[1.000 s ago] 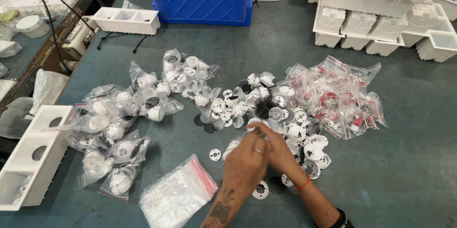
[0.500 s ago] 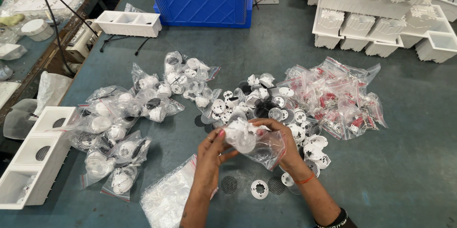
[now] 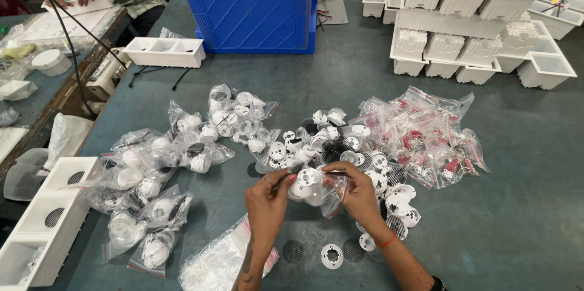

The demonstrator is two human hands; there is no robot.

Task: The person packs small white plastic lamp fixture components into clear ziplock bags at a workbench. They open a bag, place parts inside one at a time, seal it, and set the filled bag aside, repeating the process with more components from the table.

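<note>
Two hands pinching one clear plastic bag (image 3: 316, 187) of white round parts above the table, left hand (image 3: 267, 197) closed on its left edge, right hand (image 3: 359, 190) gripping its right side, loose white ring (image 3: 332, 256) just below them, red-sealed bags (image 3: 426, 139) beyond the right hand.

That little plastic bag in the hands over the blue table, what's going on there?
A person holds a small clear bag of white round plastic parts between the left hand and the right hand, above the blue-grey table. More bagged and loose white parts lie spread ahead, with bags of red-and-white pieces to the right. A loose white ring sits just below the hands. White moulded housings and a blue crate stand farther back.
</note>
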